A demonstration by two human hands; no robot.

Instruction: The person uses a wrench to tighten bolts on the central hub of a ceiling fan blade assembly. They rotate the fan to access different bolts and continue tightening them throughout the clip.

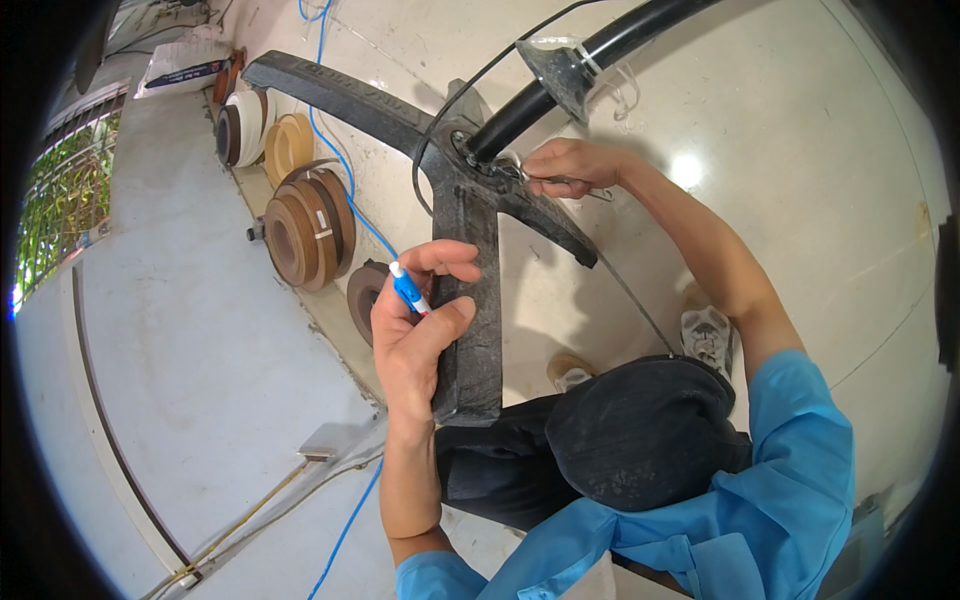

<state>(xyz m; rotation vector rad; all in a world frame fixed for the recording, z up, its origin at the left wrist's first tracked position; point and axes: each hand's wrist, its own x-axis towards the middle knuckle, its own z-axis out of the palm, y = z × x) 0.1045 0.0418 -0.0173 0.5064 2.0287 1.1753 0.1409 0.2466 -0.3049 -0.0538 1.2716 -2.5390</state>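
A dark grey base with several flat legs (470,350) lies tilted in front of me, and a black pole (520,118) rises from its hub toward the upper right. My right hand (575,168) is closed around a slim metal tool, seemingly a wrench (598,194), at the hub beside the pole's foot. The tool's middle is hidden by my fingers. My left hand (415,335) holds a blue and white pen (405,287) in its curled fingers, over the leg nearest me. A black cable (416,165) loops past the hub.
Left of the base, rolls of brown edge strip (300,230), a white roll (250,125) and a tan roll (290,145) stand along a grey ledge (200,300). A blue cord (345,175) runs across the floor. A cone-shaped, clouded cover (560,78) sits around the pole.
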